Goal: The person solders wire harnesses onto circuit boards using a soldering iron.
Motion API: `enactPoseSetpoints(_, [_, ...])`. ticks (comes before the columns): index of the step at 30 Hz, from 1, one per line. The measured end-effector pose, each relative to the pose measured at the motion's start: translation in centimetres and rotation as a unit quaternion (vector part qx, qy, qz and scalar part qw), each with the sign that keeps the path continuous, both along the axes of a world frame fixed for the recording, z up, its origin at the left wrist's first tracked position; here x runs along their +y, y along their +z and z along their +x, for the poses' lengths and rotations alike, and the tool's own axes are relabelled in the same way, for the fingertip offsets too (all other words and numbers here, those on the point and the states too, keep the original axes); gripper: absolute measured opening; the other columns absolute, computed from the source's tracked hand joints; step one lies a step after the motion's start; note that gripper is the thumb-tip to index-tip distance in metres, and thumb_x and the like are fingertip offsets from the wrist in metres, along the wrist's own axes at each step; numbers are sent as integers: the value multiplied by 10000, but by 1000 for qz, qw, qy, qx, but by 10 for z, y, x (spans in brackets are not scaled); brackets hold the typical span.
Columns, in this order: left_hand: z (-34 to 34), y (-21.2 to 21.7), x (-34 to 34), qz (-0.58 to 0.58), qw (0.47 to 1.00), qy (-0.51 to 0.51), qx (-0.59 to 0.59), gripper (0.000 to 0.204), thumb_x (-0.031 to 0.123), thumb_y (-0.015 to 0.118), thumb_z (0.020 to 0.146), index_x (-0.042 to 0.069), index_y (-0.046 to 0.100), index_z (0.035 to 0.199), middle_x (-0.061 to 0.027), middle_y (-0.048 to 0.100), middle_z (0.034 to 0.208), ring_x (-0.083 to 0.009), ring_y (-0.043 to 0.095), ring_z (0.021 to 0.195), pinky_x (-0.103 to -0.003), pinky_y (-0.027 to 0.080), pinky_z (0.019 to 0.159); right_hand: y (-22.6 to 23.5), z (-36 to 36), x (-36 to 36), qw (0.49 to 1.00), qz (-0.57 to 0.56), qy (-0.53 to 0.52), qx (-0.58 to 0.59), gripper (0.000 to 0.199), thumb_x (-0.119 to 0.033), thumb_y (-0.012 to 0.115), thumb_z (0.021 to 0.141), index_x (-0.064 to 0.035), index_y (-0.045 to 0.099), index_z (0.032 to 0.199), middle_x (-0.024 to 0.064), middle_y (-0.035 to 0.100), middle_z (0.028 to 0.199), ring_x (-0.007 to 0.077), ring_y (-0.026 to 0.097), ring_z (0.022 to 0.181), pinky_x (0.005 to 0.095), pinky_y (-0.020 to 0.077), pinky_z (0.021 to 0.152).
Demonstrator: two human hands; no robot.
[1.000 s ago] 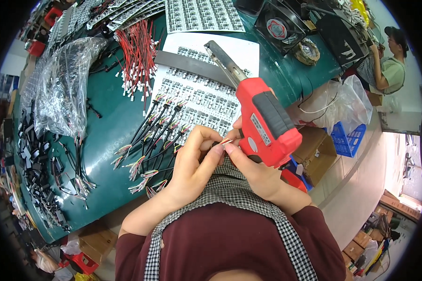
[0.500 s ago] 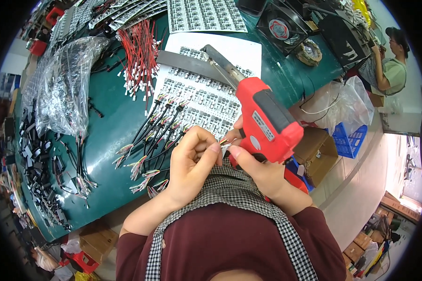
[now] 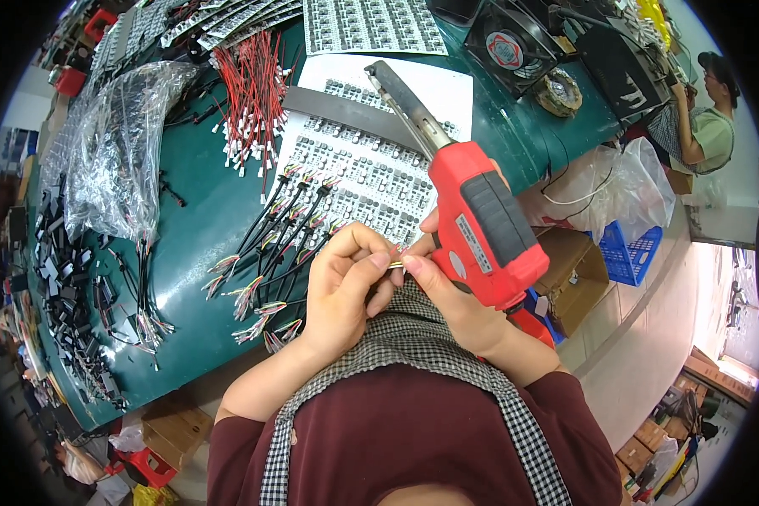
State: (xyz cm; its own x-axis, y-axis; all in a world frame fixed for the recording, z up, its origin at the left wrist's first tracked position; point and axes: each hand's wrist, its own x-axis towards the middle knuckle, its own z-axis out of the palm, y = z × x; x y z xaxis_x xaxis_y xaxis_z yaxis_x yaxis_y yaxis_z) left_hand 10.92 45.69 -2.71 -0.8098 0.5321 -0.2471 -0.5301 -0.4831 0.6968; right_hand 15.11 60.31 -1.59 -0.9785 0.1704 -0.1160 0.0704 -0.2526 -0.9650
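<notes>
- Left hand: fingers curled, pinching the end of a thin wire against the right fingertips.
- Right hand: grips the red heat gun, nozzle aimed away over the green table.
- Black wire harnesses: lie just left of the hands.

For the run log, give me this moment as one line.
left hand: pinching thin wire end | right hand: holding red soldering gun, fingertips on same wire | green table: black cable bundles

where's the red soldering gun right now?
In the head view the red soldering gun sits right of centre in the right hand, its metal tip pointing up-left over the white sheet of small parts, beside the left hand.
</notes>
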Motion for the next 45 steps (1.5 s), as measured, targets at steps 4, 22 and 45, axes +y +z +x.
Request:
enactPoseSetpoints(4, [0,8,0,-46,999,-23,2,39,21,536,908,-3,526,937,-59,580,747,-26,413,503,-170,326,455,1,0,2,1000,19,-20,-5,910,122,627,788,-92,82,1485,132,522,1112,127,629,825,247,519,726])
enactPoseSetpoints(22, [-2,6,-5,-87,996,-26,3,56,30,615,877,14,562,886,16,526,688,-34,435,556,-189,319,494,-2,-3,6,999,18,14,33,879,135,618,782,-69,129,1483,131,529,1137,139,615,876,263,519,761])
enactPoseSetpoints(45, [-67,-21,-22,-548,416,92,720,222,15,628,666,-2,611,886,-110,560,870,-179,534,626,-279,452,518,0,13,56,997,64,31,-29,405,-202,581,847,56,465,1137,105,548,977,176,596,769,294,496,651])
